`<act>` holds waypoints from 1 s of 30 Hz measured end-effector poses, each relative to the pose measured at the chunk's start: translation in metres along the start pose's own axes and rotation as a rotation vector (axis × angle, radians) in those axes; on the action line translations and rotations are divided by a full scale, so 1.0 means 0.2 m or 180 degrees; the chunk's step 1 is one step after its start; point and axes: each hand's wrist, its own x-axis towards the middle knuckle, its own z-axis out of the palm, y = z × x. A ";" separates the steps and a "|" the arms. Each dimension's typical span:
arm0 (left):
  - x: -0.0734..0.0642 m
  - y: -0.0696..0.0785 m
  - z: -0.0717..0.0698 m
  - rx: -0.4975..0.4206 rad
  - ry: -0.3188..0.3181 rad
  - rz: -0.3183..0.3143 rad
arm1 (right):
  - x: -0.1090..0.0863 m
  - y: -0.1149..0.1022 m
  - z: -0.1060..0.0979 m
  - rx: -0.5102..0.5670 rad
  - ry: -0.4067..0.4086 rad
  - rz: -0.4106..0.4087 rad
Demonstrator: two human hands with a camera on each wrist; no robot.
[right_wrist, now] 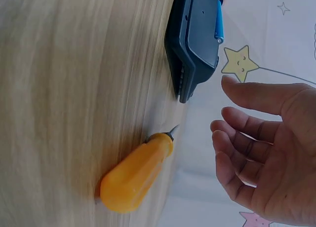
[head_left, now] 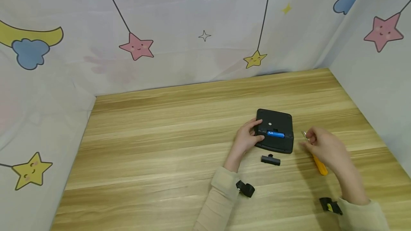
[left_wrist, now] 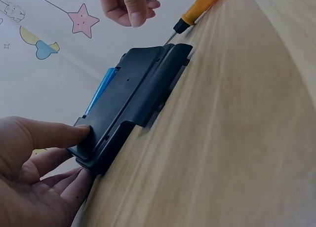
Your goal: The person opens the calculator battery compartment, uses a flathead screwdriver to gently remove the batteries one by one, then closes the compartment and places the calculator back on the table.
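A flat black device (head_left: pixel 275 144), perhaps a calculator, lies back side up on the table. In its uncovered battery slot sits a blue battery (head_left: pixel 276 134). My left hand (head_left: pixel 245 139) grips the device's left edge, thumb on the back and fingers at the side, as the left wrist view also shows. Off the device's right side, my right hand (head_left: pixel 329 149) hovers with loosely curled fingers, nothing between them in the right wrist view. Below that hand lies a screwdriver (right_wrist: pixel 137 173) with an orange handle. A small black battery cover (head_left: pixel 270 160) lies in front of the device.
The wood-grain table (head_left: pixel 154 145) meets a white printed curtain (head_left: pixel 173 20) at the back and both sides. Black straps with mounts sit at both wrists, by the left sleeve (head_left: pixel 218 199) and the right sleeve (head_left: pixel 364 216).
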 end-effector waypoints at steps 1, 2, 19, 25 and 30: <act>0.00 0.00 0.00 -0.0009 0.0003 0.0001 | 0.00 -0.01 0.00 -0.0007 0.0031 -0.0042; 0.00 0.00 0.00 -0.0020 0.0005 0.0001 | 0.01 -0.01 0.01 -0.0005 0.0038 -0.0079; 0.00 0.00 0.00 0.0008 -0.0004 0.0000 | 0.04 -0.08 0.08 0.0040 0.0119 -0.0452; 0.00 0.00 0.01 0.0008 0.0017 -0.0018 | 0.05 -0.10 0.10 0.0010 0.0125 -0.0535; 0.00 0.00 0.01 0.0020 0.0014 -0.0016 | 0.07 -0.11 0.11 -0.0003 0.0220 -0.0591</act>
